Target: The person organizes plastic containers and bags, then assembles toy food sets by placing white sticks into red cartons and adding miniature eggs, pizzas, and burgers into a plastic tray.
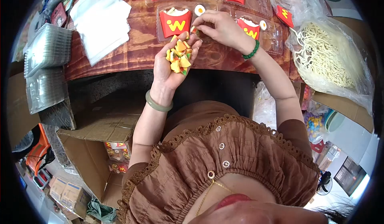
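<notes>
My left hand [170,64], a pale bangle on its wrist, is palm up with fingers curled round a heap of small yellow, orange and green toy pieces [181,56]. Thumb and fingers of my right hand [220,28], below a green bead bracelet [252,51], pinch one small piece [194,29] with a red and green edge. Just beyond both hands lies a clear plastic tray holding a red fries carton [175,23] with a yellow mark. A toy fried egg [199,10] sits beside that carton. Another red carton [249,27] with a small egg [263,25] lies right of my right hand.
More filled trays line the back of the wooden table [140,36]. Clear plastic sheets [102,22] and stacked trays [48,50] stand left. On the right is a bag of pale fry-like sticks [322,56]. An open cardboard box [86,152] is below the table.
</notes>
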The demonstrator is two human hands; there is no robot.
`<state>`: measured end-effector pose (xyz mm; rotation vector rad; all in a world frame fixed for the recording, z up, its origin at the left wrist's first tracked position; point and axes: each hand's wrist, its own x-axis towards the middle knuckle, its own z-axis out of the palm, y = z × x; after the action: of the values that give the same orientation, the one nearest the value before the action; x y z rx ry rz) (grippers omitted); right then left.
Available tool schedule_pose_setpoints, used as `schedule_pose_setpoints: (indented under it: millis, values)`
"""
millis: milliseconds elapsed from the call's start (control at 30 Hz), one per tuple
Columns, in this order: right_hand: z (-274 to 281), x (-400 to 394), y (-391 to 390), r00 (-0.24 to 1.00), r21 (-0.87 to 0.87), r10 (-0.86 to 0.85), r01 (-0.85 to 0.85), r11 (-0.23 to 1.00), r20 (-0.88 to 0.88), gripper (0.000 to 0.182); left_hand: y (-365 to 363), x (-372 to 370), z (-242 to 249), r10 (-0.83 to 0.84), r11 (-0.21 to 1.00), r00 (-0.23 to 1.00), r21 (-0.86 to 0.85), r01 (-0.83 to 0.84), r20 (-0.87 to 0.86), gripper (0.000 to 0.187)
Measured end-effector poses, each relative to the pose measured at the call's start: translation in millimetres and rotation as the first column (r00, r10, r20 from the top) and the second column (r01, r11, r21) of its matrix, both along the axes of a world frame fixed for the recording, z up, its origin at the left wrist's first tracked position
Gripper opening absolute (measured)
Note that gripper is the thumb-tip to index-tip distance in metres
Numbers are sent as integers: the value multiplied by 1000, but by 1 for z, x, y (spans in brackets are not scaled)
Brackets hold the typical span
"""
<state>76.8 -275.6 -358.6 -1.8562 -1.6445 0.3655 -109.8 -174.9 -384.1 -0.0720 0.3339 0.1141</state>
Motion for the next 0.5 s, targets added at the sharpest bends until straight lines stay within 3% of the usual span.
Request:
schedule_pose_setpoints:
  millis: [67, 167, 267, 333, 500]
  values:
    - [-4, -4, 2, 990, 21, -105, 108, 994, -95, 16, 0, 0, -1, 6, 1000, 1000, 1, -6, -2, 33]
    - [-3, -5, -2, 980, 11, -117, 120, 993, -161, 17, 0, 0, 0, 13, 1000, 1000, 6, -13, -8, 32]
    - [3, -8, -4, 992, -11, -97, 96, 995, -84, 17, -2, 2, 1, -3, 1000, 1000, 12, 4, -21, 32]
    - [-3, -5, -4, 998, 77, -56, 57, 995, -5, 15, -2, 2, 1, -8, 1000, 999, 15, 9, -33, 32]
    - [7, 8, -7, 999, -79, 25, -29, 996, -43, 14, 1, -1, 2, 3, 1000, 999, 29, -2, -32, 31]
